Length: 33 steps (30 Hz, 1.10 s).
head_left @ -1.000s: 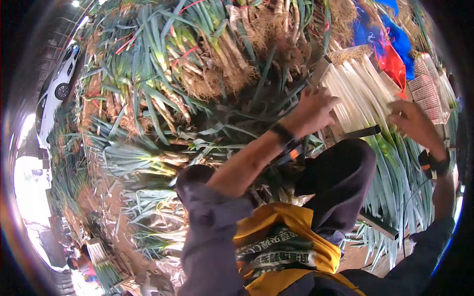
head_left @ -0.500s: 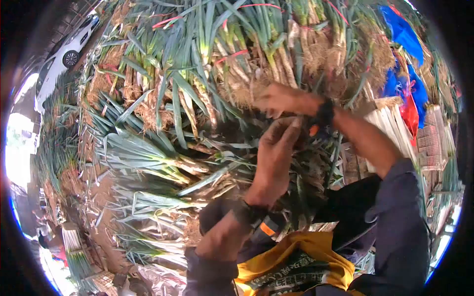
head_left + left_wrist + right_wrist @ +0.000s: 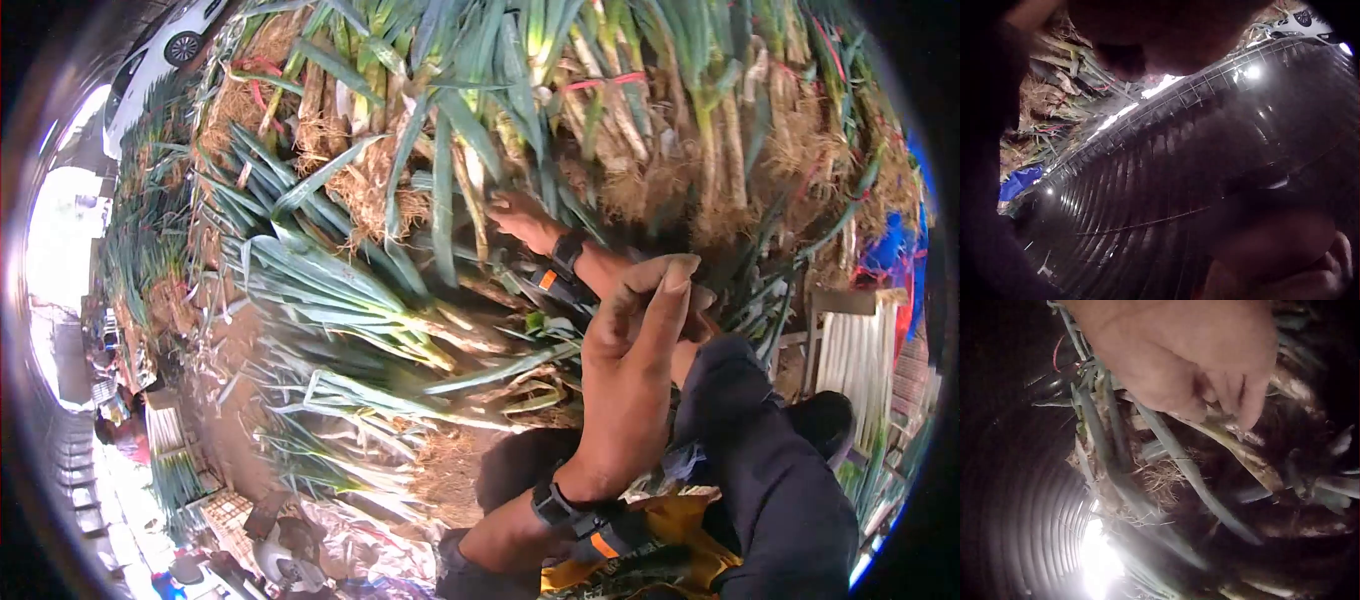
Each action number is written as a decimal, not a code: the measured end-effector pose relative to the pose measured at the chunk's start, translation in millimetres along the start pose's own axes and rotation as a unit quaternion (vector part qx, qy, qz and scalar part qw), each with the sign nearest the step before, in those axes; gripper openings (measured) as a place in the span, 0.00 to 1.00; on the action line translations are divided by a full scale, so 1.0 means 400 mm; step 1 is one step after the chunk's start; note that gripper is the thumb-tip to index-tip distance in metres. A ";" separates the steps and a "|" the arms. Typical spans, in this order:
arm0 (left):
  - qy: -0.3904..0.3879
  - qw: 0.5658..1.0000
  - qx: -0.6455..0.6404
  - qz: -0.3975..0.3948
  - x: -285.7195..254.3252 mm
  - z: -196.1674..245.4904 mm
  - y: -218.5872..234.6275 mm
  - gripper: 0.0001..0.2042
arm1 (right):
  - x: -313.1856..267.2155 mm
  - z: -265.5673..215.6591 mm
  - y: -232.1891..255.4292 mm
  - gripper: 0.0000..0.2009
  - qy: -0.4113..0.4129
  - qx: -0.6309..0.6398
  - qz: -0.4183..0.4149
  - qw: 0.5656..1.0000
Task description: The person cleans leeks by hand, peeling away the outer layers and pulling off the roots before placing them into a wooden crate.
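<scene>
My right hand (image 3: 522, 220) reaches in at the foot of a standing bundle of leeks with roots and pink ties. In the right wrist view its curled fingers are at a yellowish leek stalk (image 3: 1241, 453), and part of that stalk is hidden under them. My left hand (image 3: 640, 340) is raised in front of the right forearm, thumb and forefinger brought together, with nothing visible between them. Several rooted leeks (image 3: 330, 290) lie flat to the left of both hands. The left wrist view is dark and shows little of the left hand's fingers (image 3: 1335, 256).
A wooden rack with white trimmed leeks (image 3: 858, 350) stands at the right, past my knee (image 3: 730, 400). Blue and red plastic (image 3: 895, 245) lies behind it. More leeks (image 3: 340, 390) and a pale crumpled sheet (image 3: 360, 545) are on the ground at left; a white car (image 3: 160, 60) is far back.
Both hands have left the white leeks in the rack, which now sits farther right in view. The right hand has crossed left to the rooted leeks; the left hand has come up with its fingertips together.
</scene>
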State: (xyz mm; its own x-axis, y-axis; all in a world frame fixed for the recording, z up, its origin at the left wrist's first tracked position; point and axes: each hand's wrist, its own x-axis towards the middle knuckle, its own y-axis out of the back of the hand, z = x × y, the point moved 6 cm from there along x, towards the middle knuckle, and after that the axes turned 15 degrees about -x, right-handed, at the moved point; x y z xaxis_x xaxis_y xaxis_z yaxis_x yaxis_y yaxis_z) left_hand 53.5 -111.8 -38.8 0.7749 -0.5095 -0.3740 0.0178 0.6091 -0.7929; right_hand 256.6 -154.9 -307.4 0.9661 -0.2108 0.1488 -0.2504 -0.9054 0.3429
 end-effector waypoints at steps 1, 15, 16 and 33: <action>-0.003 1.000 -0.016 0.011 0.017 0.008 0.006 0.11 | 0.031 0.013 -0.016 0.16 -0.014 -0.010 0.034 0.999; -0.017 1.000 -0.020 0.007 0.099 0.027 0.026 0.11 | 0.076 -0.064 0.068 0.16 -0.038 0.038 0.040 0.998; -0.027 0.999 -0.019 0.003 0.099 0.026 0.027 0.11 | 0.051 -0.126 0.126 0.15 -0.028 -0.057 0.048 0.997; -0.089 0.988 -0.074 -0.101 0.125 -0.169 0.052 0.11 | -0.390 -0.534 0.238 0.15 0.078 -0.247 -0.159 0.953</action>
State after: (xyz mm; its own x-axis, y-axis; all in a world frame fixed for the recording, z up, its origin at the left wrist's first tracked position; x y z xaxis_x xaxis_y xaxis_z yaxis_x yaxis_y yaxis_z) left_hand 49.9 -165.7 -106.6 0.8643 -0.4886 -0.1199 0.1017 0.4031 -0.9095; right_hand 68.9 -129.5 -100.0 0.9868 0.1365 0.0873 0.0170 -0.6231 0.7820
